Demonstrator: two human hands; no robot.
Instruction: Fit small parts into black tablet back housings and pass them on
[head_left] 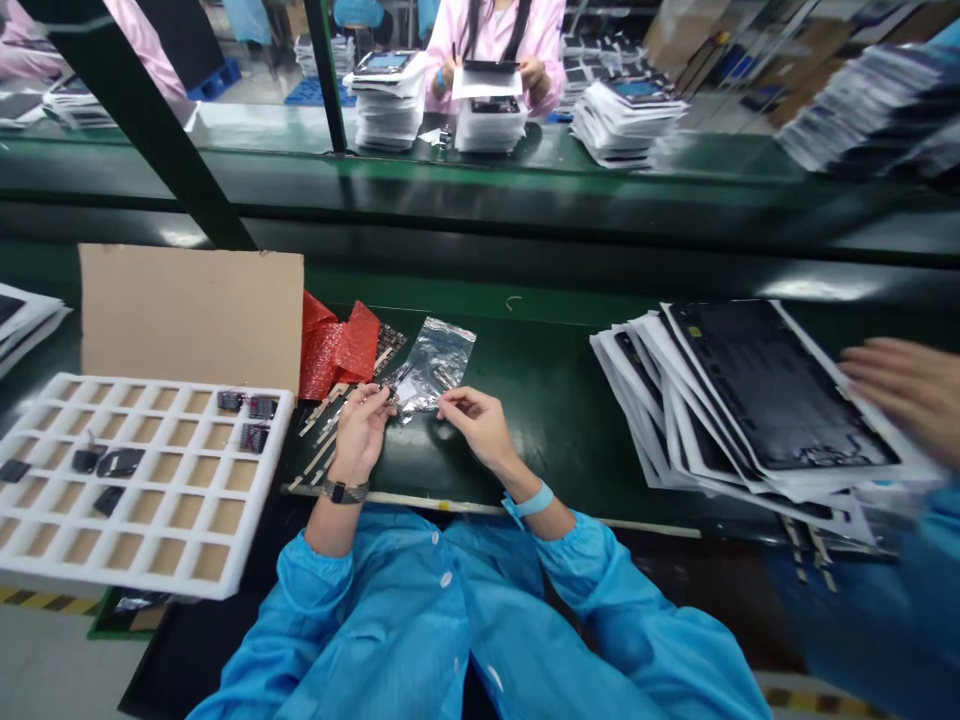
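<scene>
The green bench (555,450) spreads out before me, twelve o'clock being straight ahead from between my hands. At nine o'clock lies a white foam tray (268,475) divided into compartments, with a cardboard sheet (191,312) raised along its far edge. A stack of dark panels and white sheets (780,385) sits at three o'clock, and another person's hand (900,385), blurred, is at its far right side. Red bubble wrap (339,348) lies crumpled at ten to eleven o'clock, just beyond my left hand (358,432). Directly at twelve, a shiny see-through bag (439,355) lies flat, its near end reaching between my hands.

My left hand is curled, palm partly up, thumb and fingers closed on a small dark part (391,394) by the bag's near left edge; my fingers hide most of it, so I cannot tell its shape. My right hand (478,425) comes in from four o'clock, thumb and forefinger close together at the tips near the bag's right-hand near edge; whether anything thin is pinched there I cannot tell. Narrow circuit strips (321,458) lie at nine o'clock, beside and partly behind my left hand.
</scene>
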